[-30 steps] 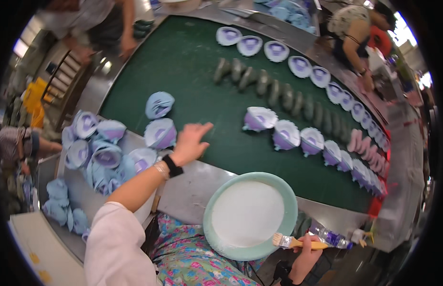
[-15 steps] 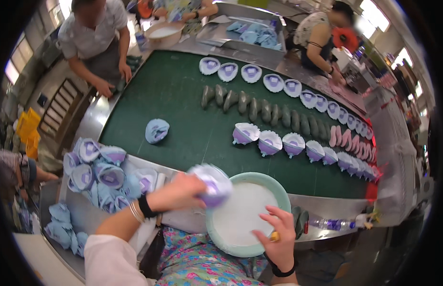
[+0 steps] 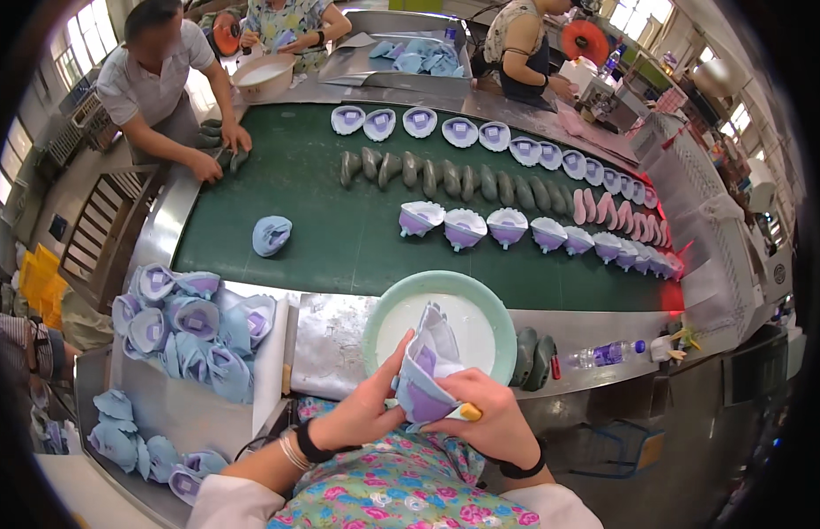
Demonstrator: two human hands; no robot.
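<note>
A purple and white shoe upper [image 3: 427, 375] with a scalloped edge is held upright in front of me, over the near side of a mint-green basin [image 3: 372, 339]. My left hand [image 3: 368, 412] grips its left side, and my right hand [image 3: 488, 413] pinches its lower right part. Something yellow is wrapped on a right-hand finger. White liquid [image 3: 392, 322] fills the basin, partly hidden behind the upper. Left of the basin lies a bare metal plate [image 3: 331, 339]. Many similar blue and purple uppers [image 3: 197, 317] are heaped on a metal tray to my left.
A green conveyor belt [image 3: 339, 251] carries rows of uppers [image 3: 464, 227], dark shoe lasts [image 3: 450, 178] and pink pieces [image 3: 604, 209]; one blue upper [image 3: 272, 235] lies apart. Dark lasts [image 3: 535, 357] and a bottle [image 3: 604, 354] stand right of the basin. Co-workers stand across the belt.
The upper has come from left of the basin to in front of me. My right hand, open over the liquid before, now grips it too. The belt's items appear shifted left with the view.
</note>
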